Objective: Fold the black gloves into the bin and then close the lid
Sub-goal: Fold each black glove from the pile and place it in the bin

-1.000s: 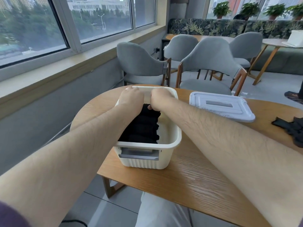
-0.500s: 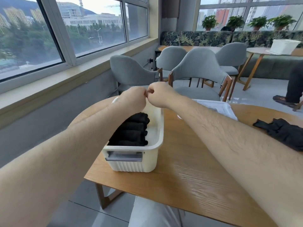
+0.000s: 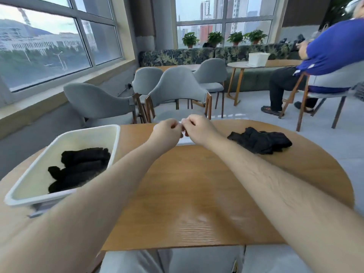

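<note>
Large windows with a view of city buildings are seen along the left and far walls of the room, and potted plants [image 3: 213, 38] are lined on the far sill above a leaf-patterned sofa. Grey chairs [image 3: 177, 89] are grouped just beyond a rounded wooden bench [image 3: 197, 194], which fills the near middle. On the left part of the bench a white bin [image 3: 116, 142] is set, uncovered, and folded black gloves [image 3: 78, 168] are laid inside it along its right wall. Well apart from the bin, on the far right of the bench, a loose pile of unfolded black gloves [image 3: 260, 139] is left lying. Both bare forearms are stretched forward over the bench, and the left hand [image 3: 167, 131] and right hand [image 3: 197, 129] are brought together at its far edge, knuckles nearly touching. Each hand is curled closed, with the fingers bent in; whether something small is pinched between them cannot be told from the blur. Under the hands a strip of a white lid [image 3: 184, 140] is visible on the bench, mostly hidden by them. At the far right a seated person in a blue shirt [image 3: 331, 48] is seen beside a small round table on which a second white bin [image 3: 258, 59] is placed.
</note>
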Demonstrator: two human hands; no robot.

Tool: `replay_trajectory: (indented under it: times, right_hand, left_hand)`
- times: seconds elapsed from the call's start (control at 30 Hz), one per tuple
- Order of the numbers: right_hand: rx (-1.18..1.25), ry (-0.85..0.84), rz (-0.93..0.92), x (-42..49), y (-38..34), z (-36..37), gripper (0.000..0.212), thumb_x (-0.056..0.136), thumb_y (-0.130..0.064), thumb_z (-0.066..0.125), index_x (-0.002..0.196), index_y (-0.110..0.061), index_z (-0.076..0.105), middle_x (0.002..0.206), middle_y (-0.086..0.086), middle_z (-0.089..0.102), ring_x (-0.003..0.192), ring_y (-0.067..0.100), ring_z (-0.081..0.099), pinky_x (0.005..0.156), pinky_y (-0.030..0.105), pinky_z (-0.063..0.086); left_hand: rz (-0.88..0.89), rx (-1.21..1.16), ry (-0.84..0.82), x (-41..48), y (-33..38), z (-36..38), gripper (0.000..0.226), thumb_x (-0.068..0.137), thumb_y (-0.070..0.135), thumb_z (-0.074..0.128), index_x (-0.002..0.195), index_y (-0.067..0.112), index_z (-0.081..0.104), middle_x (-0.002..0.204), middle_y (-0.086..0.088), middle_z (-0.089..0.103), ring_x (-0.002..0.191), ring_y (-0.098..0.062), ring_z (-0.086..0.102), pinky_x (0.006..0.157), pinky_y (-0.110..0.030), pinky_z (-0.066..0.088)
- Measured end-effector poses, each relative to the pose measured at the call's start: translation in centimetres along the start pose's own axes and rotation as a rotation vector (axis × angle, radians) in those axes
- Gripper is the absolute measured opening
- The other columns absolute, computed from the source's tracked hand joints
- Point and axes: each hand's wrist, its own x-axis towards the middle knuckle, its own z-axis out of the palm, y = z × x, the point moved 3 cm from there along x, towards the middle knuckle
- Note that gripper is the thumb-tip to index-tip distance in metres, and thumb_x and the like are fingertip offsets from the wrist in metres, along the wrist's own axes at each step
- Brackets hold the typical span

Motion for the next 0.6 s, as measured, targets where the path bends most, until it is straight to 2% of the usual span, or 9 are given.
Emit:
replay_trajectory:
  times: [0.07, 0.17, 0.27, 0.37, 0.43, 0.6]
  right_hand:
    - [-0.011, 0.004, 0.056, -1.4, 3.0, -0.3, 0.037, 0.103, -0.033, 0.043, 0.088, -0.005, 0.060, 0.079, 0.005, 0.065, 0.069, 0.016, 0.055, 0.062, 0.033, 0.041]
    - [0.016, 0.007, 0.131, -3.3, 6.3, 0.2, 0.037, 0.101, -0.035, 0.042, 0.086, -0.007, 0.061, 0.084, 0.008, 0.069, 0.075, 0.021, 0.062, 0.064, 0.034, 0.044]
    - [0.046, 0.029, 0.160, -4.7, 8.5, 1.0, 0.041, 0.105, -0.035, 0.041, 0.089, -0.005, 0.064, 0.086, 0.012, 0.070, 0.071, 0.018, 0.057, 0.063, 0.033, 0.042]
    - [0.076, 0.047, 0.201, -5.1, 10.0, 2.5, 0.045, 0.107, -0.037, 0.037, 0.081, -0.011, 0.063, 0.078, 0.004, 0.066, 0.072, 0.017, 0.058, 0.063, 0.032, 0.041]
    - [0.088, 0.059, 0.238, -5.0, 11.0, 3.6, 0.045, 0.108, -0.038, 0.037, 0.079, -0.012, 0.061, 0.077, 0.001, 0.064, 0.075, 0.019, 0.059, 0.065, 0.033, 0.041]
    - [-0.013, 0.130, 0.194, -5.0, 12.0, 5.0, 0.041, 0.107, -0.040, 0.038, 0.073, -0.025, 0.053, 0.073, -0.005, 0.062, 0.071, 0.012, 0.058, 0.056, 0.031, 0.036]
  left_hand:
    - [-0.028, -0.100, -0.015, -0.6, -0.7, 3.2, 0.027, 0.098, 0.030, 0.050, 0.086, 0.014, 0.068, 0.082, 0.005, 0.072, 0.069, -0.011, 0.062, 0.061, -0.025, 0.047]
    - [-0.050, -0.203, -0.039, -1.4, -2.4, 6.7, 0.026, 0.095, 0.032, 0.058, 0.088, 0.011, 0.070, 0.078, 0.006, 0.073, 0.062, -0.004, 0.060, 0.061, -0.018, 0.044]
    - [-0.050, -0.232, -0.046, -1.5, -3.8, 8.6, 0.024, 0.092, 0.031, 0.063, 0.086, 0.009, 0.070, 0.075, 0.005, 0.072, 0.061, -0.005, 0.060, 0.060, -0.021, 0.045]
    - [-0.103, -0.275, -0.085, -1.4, -5.2, 10.3, 0.026, 0.092, 0.030, 0.061, 0.089, 0.006, 0.070, 0.073, 0.004, 0.072, 0.060, -0.009, 0.062, 0.060, -0.029, 0.048]
    - [-0.130, -0.273, -0.099, -1.5, -6.1, 11.5, 0.029, 0.095, 0.033, 0.057, 0.090, 0.007, 0.069, 0.068, 0.002, 0.071, 0.056, -0.010, 0.061, 0.055, -0.027, 0.048]
    - [-0.029, -0.231, -0.017, -1.5, -7.5, 12.3, 0.032, 0.099, 0.034, 0.053, 0.086, 0.008, 0.066, 0.060, 0.002, 0.066, 0.050, -0.008, 0.056, 0.052, -0.021, 0.046]
